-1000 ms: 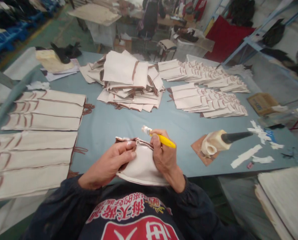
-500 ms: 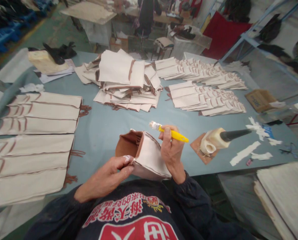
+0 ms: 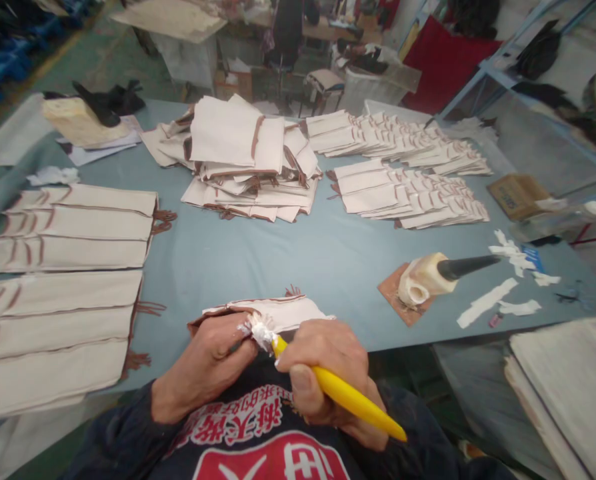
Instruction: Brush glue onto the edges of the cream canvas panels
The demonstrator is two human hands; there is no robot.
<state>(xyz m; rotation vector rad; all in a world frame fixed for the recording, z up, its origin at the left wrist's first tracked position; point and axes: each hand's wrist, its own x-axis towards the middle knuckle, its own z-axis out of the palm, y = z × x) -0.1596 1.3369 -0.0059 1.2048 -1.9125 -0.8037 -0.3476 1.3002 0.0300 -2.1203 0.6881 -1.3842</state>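
A cream fabric pouch (image 3: pixel 291 311) with brown lining lies at the table's front edge, close to my body. My left hand (image 3: pixel 203 360) pinches its left end, fingers closed on the edge. My right hand (image 3: pixel 328 380) is wrapped round the yellow handle of a brush (image 3: pixel 348 397). White paste covers the bristles, which touch or nearly touch the pouch edge beside my left fingertips. The far side of the pouch shows a short brown fringe.
Cream pieces with brown trim (image 3: pixel 68 253) lie in rows at the left. A pile (image 3: pixel 238 140) stands at the back, with fanned rows (image 3: pixel 393 190) right of it. A crusted bottle with a black nozzle (image 3: pixel 428 275), white strips (image 3: pixel 488 303) and a small carton (image 3: pixel 518 197) are at the right.
The brush has come down and left from above the pouch to its edge by my left hand. The pouch has turned and moved nearer my body, its opening no longer facing up.
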